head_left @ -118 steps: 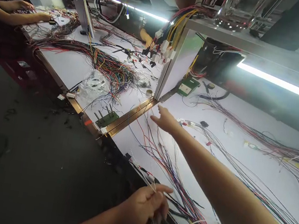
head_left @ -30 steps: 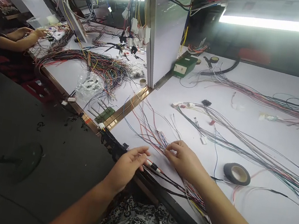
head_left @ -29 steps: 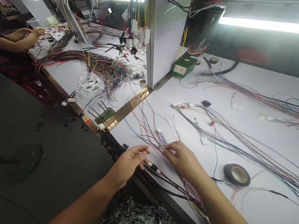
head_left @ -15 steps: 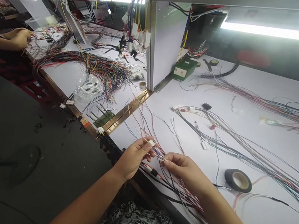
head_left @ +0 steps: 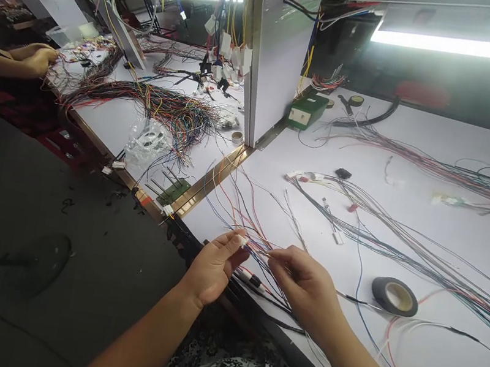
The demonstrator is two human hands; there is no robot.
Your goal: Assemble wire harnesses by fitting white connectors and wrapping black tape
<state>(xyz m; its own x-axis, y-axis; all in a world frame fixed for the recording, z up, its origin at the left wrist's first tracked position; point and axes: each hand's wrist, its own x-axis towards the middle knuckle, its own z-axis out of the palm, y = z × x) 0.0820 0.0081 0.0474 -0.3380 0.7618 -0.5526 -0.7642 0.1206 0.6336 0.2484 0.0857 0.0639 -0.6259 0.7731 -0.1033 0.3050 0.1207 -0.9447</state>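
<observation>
Between the thumb and fingers of my left hand [head_left: 215, 262] is a small white connector housing [head_left: 242, 241], with thin coloured wires running from it. Just to the right, my right hand [head_left: 302, 276] is closed in a pinch on a thin wire [head_left: 265, 254], its tip pointing toward the housing. Several red, blue and dark loose wires [head_left: 242, 198] lie on the white bench beyond my hands. A white and black marker-like stick [head_left: 252, 279] rests below them near the bench edge.
A black tape roll [head_left: 394, 296] lies right of my hands. Long wire bundles [head_left: 403, 239] cross the bench. A green box [head_left: 307, 111] stands by the partition [head_left: 276, 70]. A pin fixture [head_left: 173, 191] sits at the left edge. At far left, another person's hands [head_left: 36, 59] work over wires.
My left hand has turned and the housing sits a little lower. My right hand has rotated, its back now more toward me, and a blue wire now trails to the lower right.
</observation>
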